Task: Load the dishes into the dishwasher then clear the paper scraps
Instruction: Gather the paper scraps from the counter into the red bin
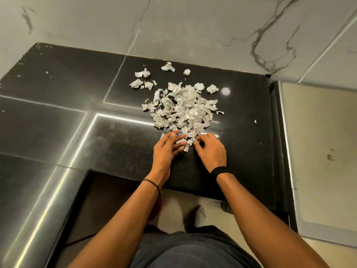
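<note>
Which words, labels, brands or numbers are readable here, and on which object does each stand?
No text is readable.
On the paper scraps: grey print, too small and blurred to read.
On the blue scrap: blurred, unreadable.
On the black counter: no text.

Pile of paper scraps on the counter, nearer its right edge than its left. Behind it, toward the back edge, several loose scraps. At the pile's front side, 2 hands side by side: left hand, right hand.

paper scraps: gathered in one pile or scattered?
Mostly one pile on the black counter; several crumpled strays lie apart beyond it.
</note>
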Demonstrator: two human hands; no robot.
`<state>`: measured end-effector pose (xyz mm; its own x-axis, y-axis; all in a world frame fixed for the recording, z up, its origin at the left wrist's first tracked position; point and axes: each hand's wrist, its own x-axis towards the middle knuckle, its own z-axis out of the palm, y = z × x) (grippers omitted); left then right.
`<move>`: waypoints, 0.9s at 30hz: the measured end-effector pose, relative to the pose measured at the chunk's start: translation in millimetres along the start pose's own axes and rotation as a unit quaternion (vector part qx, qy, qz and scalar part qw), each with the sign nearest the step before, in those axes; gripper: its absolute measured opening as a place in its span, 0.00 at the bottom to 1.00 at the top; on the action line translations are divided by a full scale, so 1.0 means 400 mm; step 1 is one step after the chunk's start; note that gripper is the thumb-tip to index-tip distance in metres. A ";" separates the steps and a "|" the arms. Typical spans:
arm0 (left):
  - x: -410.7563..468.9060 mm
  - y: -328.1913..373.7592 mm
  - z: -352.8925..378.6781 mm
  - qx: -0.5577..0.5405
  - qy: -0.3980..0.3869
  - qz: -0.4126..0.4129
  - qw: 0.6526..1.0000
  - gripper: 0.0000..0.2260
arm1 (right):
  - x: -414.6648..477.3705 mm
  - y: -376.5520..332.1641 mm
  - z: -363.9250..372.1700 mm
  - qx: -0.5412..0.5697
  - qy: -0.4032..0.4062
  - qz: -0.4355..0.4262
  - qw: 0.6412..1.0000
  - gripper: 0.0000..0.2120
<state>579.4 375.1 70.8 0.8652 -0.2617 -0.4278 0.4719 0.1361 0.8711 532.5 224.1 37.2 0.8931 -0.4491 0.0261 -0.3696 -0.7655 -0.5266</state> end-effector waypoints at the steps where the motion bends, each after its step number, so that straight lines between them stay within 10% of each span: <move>1: -0.001 -0.004 0.009 -0.014 0.012 0.001 1.000 0.14 | 0.000 0.009 -0.007 0.010 0.001 -0.001 1.000 0.07; 17: 0.053 0.037 0.046 -0.278 -0.042 -0.107 0.954 0.17 | -0.049 -0.122 -0.061 0.398 -0.025 0.025 0.917 0.13; 21: 0.072 0.040 0.017 -0.331 -0.043 -0.135 0.933 0.18 | -0.044 -0.086 -0.048 0.317 0.066 0.063 0.944 0.09; 27: 0.072 0.046 -0.028 -0.298 -0.067 -0.141 0.942 0.19 | -0.076 -0.034 0.017 0.024 -0.004 -0.023 0.999 0.12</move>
<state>614.9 380.8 72.0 0.6813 -0.4804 -0.5523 0.7253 0.5452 0.4204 512.0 251.4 38.0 0.9108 -0.4106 0.0436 -0.3162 -0.7615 -0.5658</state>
